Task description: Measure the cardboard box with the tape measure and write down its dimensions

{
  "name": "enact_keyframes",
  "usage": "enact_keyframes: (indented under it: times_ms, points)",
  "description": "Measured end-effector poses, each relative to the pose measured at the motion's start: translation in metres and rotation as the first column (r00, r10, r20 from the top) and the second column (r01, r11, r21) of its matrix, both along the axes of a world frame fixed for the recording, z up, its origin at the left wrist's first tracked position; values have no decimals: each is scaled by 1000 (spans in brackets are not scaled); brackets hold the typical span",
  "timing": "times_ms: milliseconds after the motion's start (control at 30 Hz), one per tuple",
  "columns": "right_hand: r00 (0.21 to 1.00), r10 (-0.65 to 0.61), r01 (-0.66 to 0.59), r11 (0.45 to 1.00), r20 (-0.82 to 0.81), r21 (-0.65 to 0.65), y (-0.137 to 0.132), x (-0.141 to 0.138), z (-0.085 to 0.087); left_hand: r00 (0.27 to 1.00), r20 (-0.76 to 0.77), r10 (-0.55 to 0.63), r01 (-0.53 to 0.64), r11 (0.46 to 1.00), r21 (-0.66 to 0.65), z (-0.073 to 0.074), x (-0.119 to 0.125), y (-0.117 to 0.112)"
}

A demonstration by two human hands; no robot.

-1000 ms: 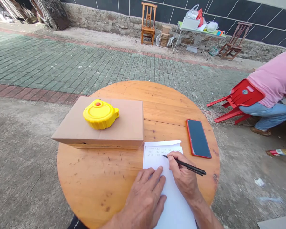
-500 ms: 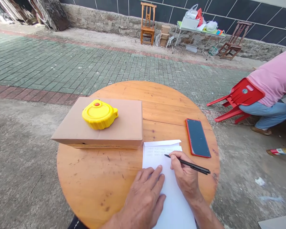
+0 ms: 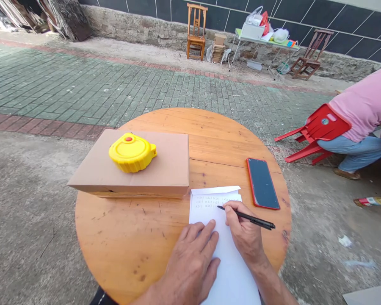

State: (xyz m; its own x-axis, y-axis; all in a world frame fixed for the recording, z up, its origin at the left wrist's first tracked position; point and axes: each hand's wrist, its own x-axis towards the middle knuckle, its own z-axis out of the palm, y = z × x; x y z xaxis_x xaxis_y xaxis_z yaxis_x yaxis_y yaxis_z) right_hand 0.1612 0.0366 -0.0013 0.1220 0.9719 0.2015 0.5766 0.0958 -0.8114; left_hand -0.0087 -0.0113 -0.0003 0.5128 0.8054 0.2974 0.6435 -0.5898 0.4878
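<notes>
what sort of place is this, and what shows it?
Outdoors, likely a yard or lane: green brick paving crosses rough concrete, and a wooden chair stands against a dark-tiled wall.

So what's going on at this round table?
A person's right hand holds a pen, its tip by rows of small marks on some paper. The left hand lies across the paper's left edge. A phone lies to the right; on the left, a yellow case sits on a box.
</notes>
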Motion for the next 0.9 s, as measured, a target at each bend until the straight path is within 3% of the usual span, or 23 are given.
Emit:
enact_keyframes:
  times_ms: [900]
  points:
    - [1000, -5, 5, 1000, -3, -7, 0, 0, -2, 1000, 6, -3, 3, 1000, -2, -1, 0, 1]
